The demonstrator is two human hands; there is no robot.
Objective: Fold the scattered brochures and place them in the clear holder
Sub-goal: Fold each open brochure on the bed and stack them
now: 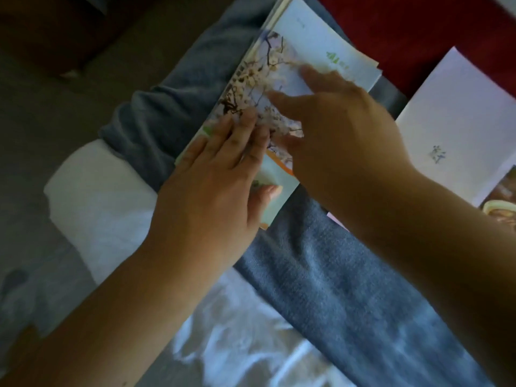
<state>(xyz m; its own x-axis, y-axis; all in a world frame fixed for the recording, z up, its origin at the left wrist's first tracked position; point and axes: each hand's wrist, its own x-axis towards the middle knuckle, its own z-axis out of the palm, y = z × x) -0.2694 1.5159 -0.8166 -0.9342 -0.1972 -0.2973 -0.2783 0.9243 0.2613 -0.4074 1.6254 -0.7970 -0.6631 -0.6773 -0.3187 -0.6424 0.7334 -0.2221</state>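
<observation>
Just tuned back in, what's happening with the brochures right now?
A person has a blossom-printed brochure on their jeans-clad lap, atop other sheets. The left hand presses it flat while the right hand rests its fingers farther up, as if creasing it. Another brochure lies open to the right. No clear holder is in view.

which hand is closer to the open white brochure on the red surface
Right. The right hand presses the blossom brochure on the side next to the open white brochure; the left hand presses its far side, farther off.
</observation>
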